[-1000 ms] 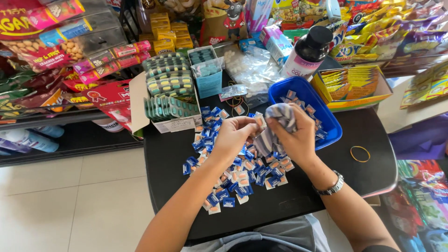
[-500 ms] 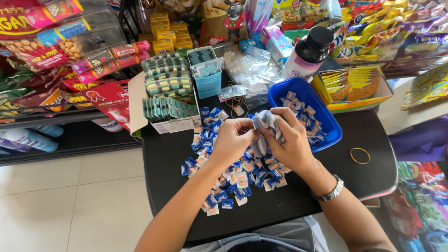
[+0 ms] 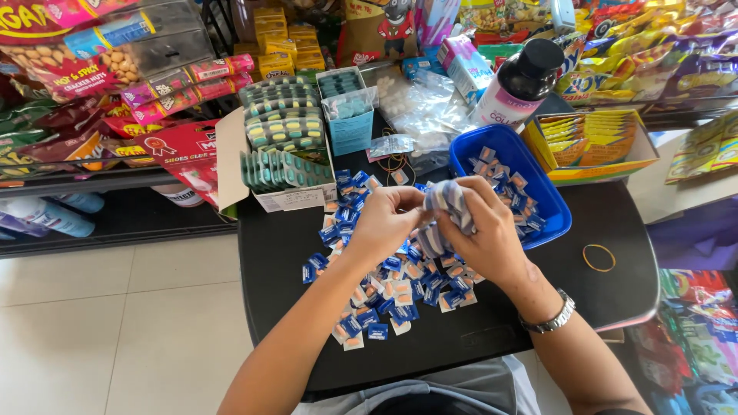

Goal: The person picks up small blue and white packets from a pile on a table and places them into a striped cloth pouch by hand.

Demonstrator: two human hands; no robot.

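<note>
Head view showed left hand (image 3: 387, 223) and right hand (image 3: 484, 238) gripping a sachet bundle (image 3: 447, 201) mid-frame; a loosened pinch could spill sachets onto the black table (image 3: 477, 346).

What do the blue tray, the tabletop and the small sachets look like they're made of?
Blue tray: likely moulded plastic, uniform colour with a smooth rounded rim. Tabletop: a black, smooth, faintly glossy surface, plastic or laminate; the view leaves it open. Small sachets: thin printed film or foil, blue and white, flat with crimped-looking edges. Both hands hold a bunch of them.
</note>
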